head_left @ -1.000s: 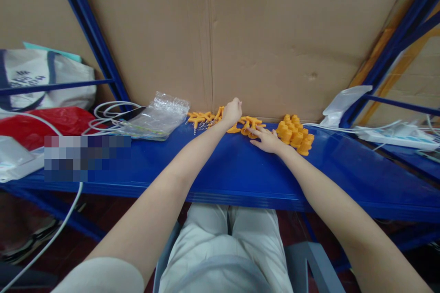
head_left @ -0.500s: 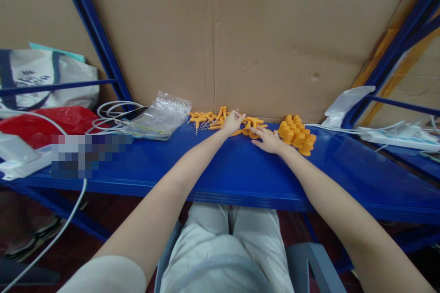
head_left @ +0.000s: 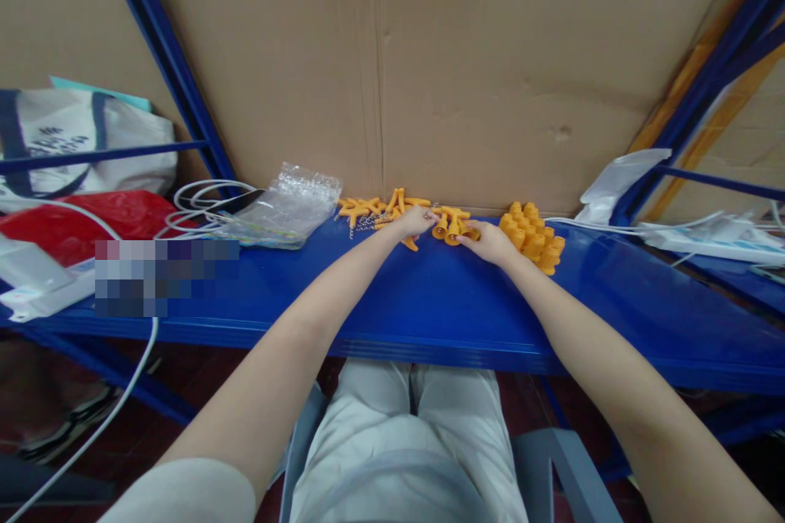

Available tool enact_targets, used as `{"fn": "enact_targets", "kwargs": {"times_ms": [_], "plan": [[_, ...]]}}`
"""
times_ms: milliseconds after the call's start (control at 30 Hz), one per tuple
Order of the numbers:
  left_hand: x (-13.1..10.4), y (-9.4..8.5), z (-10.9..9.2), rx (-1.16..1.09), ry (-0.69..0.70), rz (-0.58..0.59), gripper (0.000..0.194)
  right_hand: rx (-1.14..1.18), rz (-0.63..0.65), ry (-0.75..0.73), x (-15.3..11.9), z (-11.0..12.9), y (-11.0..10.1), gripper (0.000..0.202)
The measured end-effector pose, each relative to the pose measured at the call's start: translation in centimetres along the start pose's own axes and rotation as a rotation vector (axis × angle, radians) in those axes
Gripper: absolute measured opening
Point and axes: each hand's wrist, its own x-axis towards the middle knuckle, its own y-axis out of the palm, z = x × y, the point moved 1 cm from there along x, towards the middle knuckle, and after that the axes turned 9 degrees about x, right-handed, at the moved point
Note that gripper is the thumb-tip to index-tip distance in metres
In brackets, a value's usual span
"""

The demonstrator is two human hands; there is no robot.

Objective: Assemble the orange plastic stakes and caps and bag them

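Our left hand (head_left: 417, 221) pinches 1 coil (head_left: 428, 216); our right hand (head_left: 491, 243), half open, touches orange pieces (head_left: 453, 227) beside the cups (head_left: 532, 235)

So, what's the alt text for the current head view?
The left hand is beside orange handles and metal spirals; the right hand touches orange bell-shaped pieces. Orange cups cluster to the right, a clear plastic bag lies left, all on a blue table.

Blue table (head_left: 423, 302), orange cups (head_left: 532, 237), tan cardboard (head_left: 459, 73), red bag (head_left: 91, 216)
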Motion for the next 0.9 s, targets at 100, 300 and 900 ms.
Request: {"fn": "enact_targets", "kwargs": {"times_ms": [100, 300, 900], "plan": [[0.0, 0.1, 0.2, 0.041, -0.023, 0.051, 0.039, -0.014, 0.011, 0.041, -0.3, 0.3, -0.2, 0.034], [-0.2, 0.1, 0.2, 0.003, -0.046, 0.058, 0.041, -0.041, 0.015, 0.087, -0.4, 0.9, -0.4, 0.036], [-4.6, 0.9, 0.4, -0.131, -0.054, -0.144, 0.027, -0.078, -0.008, 0.083, -0.5, 0.9, -0.1, 0.037]]}}
